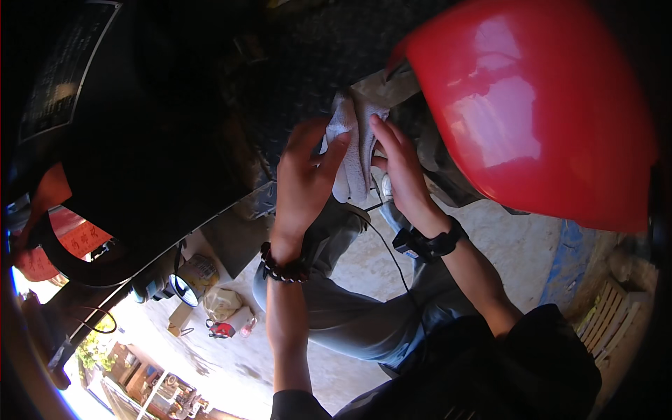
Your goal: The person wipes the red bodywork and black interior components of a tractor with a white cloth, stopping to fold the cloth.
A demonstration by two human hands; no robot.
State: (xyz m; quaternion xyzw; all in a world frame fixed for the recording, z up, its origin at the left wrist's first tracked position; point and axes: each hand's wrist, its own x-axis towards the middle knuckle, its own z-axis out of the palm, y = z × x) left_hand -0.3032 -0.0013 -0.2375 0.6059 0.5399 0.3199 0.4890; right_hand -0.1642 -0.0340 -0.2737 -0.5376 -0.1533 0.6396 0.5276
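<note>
Between my hands is a bunched whitish knit cloth [358,152], with long folds that look like glove fingers. My left hand [307,176] grips its left side, thumb lying across the front. On the other side, my right hand [401,170] has its fingertips on the cloth's right edge, with the index finger extended along it. The cloth hangs in front of a dark, textured metal plate [294,58]. Just right of my right hand curves a glossy red body panel [504,121].
Below the dark machine edge, a round tin [197,278], a plastic bag [223,304] and a red item [221,329] sit on the concrete floor [362,268]. A thin black cable [388,249] runs past my legs. A slatted crate [604,317] stands at right.
</note>
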